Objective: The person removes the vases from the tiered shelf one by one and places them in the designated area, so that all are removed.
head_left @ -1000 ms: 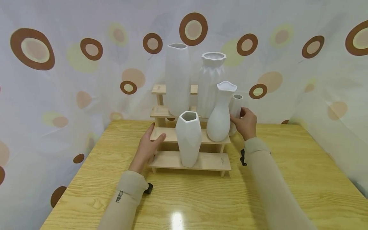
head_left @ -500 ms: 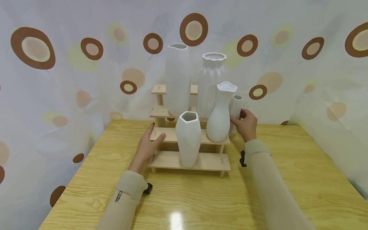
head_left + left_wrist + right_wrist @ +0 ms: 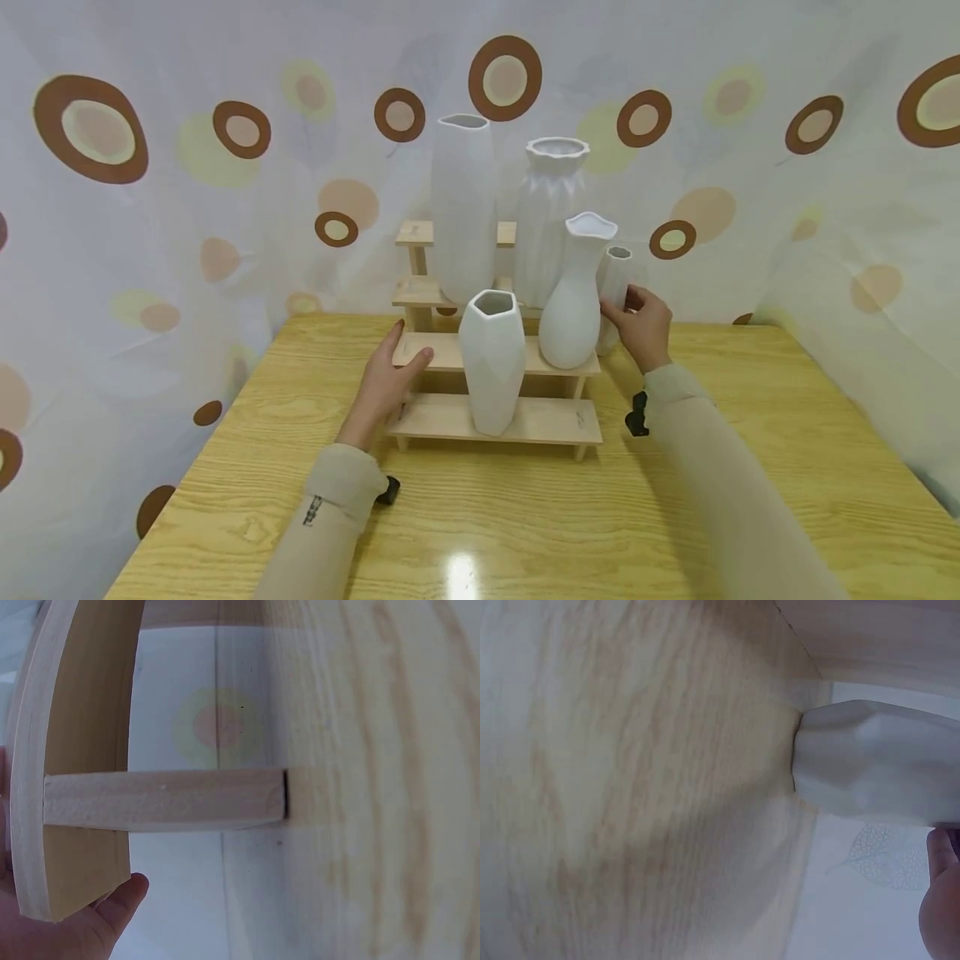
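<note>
My left hand grips the left end of a tiered wooden display rack at its second board from the bottom. In the left wrist view the thumb and a finger wrap round that board's end. To the right of the rack, my right hand pinches a slim white vase between thumb and fingers. The slim vase stands upright, its base right at the tabletop in the right wrist view. Its left side is partly hidden behind a round-bellied vase with a flared mouth on the second board.
A faceted white vase stands on the lowest board. Behind, a tall smooth vase and a pleated vase rise at the upper tiers. A patterned curtain hangs behind and beside the wooden table.
Both hands keep their places on the rack and the slim vase. The right forearm has shifted slightly; the vases have not visibly moved.
</note>
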Demonstrator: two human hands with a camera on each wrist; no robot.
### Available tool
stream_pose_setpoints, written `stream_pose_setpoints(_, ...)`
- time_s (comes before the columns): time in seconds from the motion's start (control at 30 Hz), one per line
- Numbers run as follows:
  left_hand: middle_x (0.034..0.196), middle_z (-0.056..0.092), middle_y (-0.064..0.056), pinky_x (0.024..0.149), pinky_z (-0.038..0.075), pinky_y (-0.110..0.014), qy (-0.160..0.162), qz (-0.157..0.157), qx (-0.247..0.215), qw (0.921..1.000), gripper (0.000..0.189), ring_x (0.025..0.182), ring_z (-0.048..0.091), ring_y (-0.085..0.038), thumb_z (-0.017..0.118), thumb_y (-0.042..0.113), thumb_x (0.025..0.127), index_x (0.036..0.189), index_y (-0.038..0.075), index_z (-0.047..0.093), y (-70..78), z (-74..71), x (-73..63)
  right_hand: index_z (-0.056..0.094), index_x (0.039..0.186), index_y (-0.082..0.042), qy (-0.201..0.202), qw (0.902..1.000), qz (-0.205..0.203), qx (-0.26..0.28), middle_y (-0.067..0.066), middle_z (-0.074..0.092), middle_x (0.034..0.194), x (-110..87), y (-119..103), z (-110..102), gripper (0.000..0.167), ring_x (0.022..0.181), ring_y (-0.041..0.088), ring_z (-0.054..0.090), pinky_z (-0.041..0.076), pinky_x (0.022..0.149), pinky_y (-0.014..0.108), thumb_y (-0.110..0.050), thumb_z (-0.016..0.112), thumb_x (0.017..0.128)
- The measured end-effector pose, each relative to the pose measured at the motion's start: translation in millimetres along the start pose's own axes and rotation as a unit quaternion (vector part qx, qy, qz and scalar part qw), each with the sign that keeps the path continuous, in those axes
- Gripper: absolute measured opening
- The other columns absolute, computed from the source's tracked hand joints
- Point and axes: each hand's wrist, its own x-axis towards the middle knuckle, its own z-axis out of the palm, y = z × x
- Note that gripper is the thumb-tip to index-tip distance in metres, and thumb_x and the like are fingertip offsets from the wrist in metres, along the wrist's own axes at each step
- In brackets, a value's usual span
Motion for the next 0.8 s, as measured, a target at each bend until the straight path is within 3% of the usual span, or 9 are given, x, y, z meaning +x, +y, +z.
stream_pose_setpoints(0.23, 0.163, 0.018, -0.005, 0.117, 0.020, -0.050, 0.003, 0.004, -0.003, 1.0000, 0.090, 0.148, 0.015, -0.027, 0.059, 0.059, 0.093, 0.160, 0.018, 0.017, -0.6, 2.4, 2.1, 0.062, 0.131, 0.000, 0.008, 0.9989, 0.013, 0.044, 0.018, 0.063, 0.127, -9.1, 4, -1, 0.054, 0.117, 0.030, 0.057, 0.046, 0.102, 0.044, -0.029, 0.077, 0.088)
stream_pose_setpoints(0.5, 0.163, 0.018, -0.003, 0.118, 0.020, -0.049, 0.004, -0.001, 0.003, 1.0000, 0.089, 0.148, 0.015, -0.026, 0.058, 0.060, 0.093, 0.160, 0.019, 0.016, -0.8, 1.8, 1.4, 0.047, 0.144, 0.002, 0.013, 0.9927, 0.049, 0.110, 0.018, 0.049, 0.144, -20.8, -1, -3, 0.075, 0.133, 0.031, 0.046, 0.038, 0.110, 0.040, -0.037, 0.076, 0.087)
stream_pose_setpoints(0.8, 0.163, 0.017, -0.002, 0.118, 0.020, -0.049, 0.006, 0.002, 0.000, 1.0000, 0.089, 0.148, 0.014, -0.026, 0.059, 0.059, 0.093, 0.160, 0.018, 0.017, -2.7, 0.9, 2.2, 0.047, 0.145, 0.001, 0.041, 0.9822, 0.062, 0.172, 0.016, 0.048, 0.145, -27.1, -11, -4, 0.075, 0.134, 0.031, 0.045, 0.037, 0.110, 0.034, -0.032, 0.079, 0.086)
